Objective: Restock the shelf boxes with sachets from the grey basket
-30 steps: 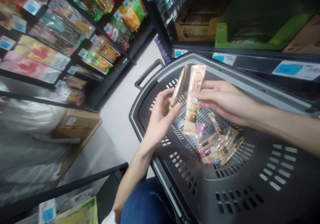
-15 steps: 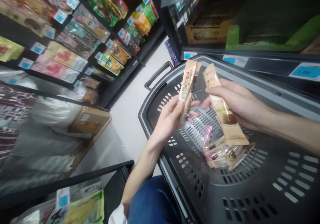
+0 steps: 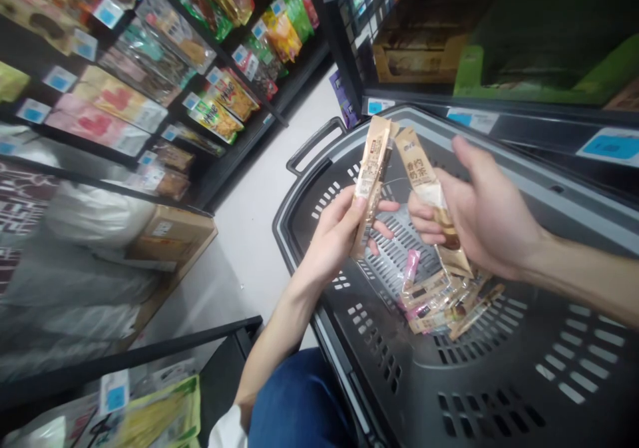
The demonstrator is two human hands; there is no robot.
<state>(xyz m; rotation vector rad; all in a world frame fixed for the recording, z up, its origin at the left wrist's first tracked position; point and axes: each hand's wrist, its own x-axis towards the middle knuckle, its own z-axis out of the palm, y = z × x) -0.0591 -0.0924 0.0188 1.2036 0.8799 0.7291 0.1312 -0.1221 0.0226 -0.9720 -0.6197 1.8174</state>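
Over a dark grey shopping basket (image 3: 329, 168), my left hand (image 3: 339, 235) pinches a couple of narrow tan stick packets (image 3: 372, 168) between thumb and fingers. My right hand (image 3: 479, 215) is wrapped round another tan stick packet (image 3: 422, 162), printed with dark characters and a brown picture; its thumb is raised off the packet. The upper ends of the two hands' packets come close to each other. Below them, on the basket's slotted bottom, lies a loose pile of tan stick packets (image 3: 434, 301) with a pink packet (image 3: 411, 268) among them.
Black shelves with bagged snacks (image 3: 219, 112) and blue price tags rise at the upper left. A cardboard box (image 3: 172, 235) and white bags stand on the left. The basket's handle (image 3: 317, 145) sticks out toward the pale floor (image 3: 249, 235). A dark shelf edge (image 3: 549, 125) borders the basket's far side.
My right thumb has lifted off the packet, and the right fingers have curled round it. That packet has turned more upright, its printed front now showing. The left hand has barely moved.
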